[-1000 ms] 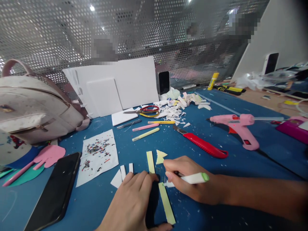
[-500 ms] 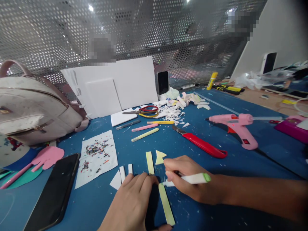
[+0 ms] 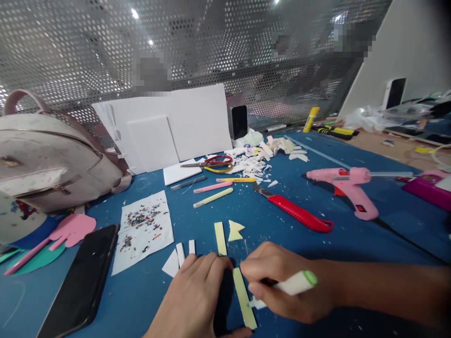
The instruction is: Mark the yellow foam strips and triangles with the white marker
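Observation:
My right hand point(image 3: 282, 277) is closed around a white marker point(image 3: 294, 283) with a green end. The marker's tip touches the right edge of a narrow pale green strip point(image 3: 243, 295) lying on the table. My left hand point(image 3: 193, 295) lies palm down beside this strip, holding it between the index finger at its far end and the thumb at its near end. Just beyond the fingers are a second pale green strip point(image 3: 220, 238) and a notched yellowish piece point(image 3: 235, 230). Small white pieces point(image 3: 172, 264) lie by my left fingertips.
A red utility knife point(image 3: 299, 212) with its blade out and a pink glue gun point(image 3: 343, 180) lie to the right. Scissors point(image 3: 211, 163), pens point(image 3: 213, 198) and white scraps point(image 3: 250, 162) are farther back. A phone point(image 3: 81, 281) and speckled paper point(image 3: 144, 230) sit left.
My right hand has moved toward me with the marker, whose tip went from the strip's far end down to its lower half. My left hand stays put.

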Demonstrator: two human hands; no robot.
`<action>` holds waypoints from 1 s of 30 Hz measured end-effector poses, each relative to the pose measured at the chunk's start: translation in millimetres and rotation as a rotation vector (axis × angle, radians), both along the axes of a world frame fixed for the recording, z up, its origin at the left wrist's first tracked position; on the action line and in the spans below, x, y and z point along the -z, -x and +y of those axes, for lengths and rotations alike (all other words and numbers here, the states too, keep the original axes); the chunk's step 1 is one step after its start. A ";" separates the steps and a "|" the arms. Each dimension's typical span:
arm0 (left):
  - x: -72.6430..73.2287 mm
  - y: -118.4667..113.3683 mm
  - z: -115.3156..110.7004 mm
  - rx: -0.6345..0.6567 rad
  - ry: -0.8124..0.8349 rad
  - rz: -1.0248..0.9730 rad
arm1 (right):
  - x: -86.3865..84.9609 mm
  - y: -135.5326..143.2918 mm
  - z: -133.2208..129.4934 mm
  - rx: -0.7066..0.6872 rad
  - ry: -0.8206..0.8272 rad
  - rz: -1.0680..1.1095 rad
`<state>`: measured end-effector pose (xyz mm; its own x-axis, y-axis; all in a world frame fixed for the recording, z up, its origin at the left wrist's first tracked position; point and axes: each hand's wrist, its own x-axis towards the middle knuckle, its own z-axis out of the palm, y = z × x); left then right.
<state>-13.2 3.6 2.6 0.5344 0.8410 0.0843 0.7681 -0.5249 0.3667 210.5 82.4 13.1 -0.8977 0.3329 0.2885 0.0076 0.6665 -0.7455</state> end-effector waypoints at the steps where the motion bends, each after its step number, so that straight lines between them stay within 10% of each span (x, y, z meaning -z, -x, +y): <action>1: -0.1 0.0 0.0 0.004 0.005 0.001 | 0.0 -0.1 -0.1 0.048 -0.015 -0.001; 5: 0.8 0.4 0.6 0.002 0.035 -0.001 | 0.7 0.2 -0.6 0.205 -0.054 -0.046; 10: 3.2 0.8 1.6 -0.008 0.064 -0.018 | 2.0 -0.9 -0.7 -0.129 0.064 0.029; 15: 3.9 0.3 2.1 -0.005 0.062 -0.024 | 2.4 -2.4 0.0 0.103 0.009 -0.010; 21: 2.0 -1.8 2.3 -0.001 0.021 -0.016 | 6.5 -2.0 -2.9 -0.182 0.125 0.042; 30: -16.7 15.9 20.1 -0.094 0.046 -0.098 | -3.6 -10.9 0.5 0.249 0.193 0.127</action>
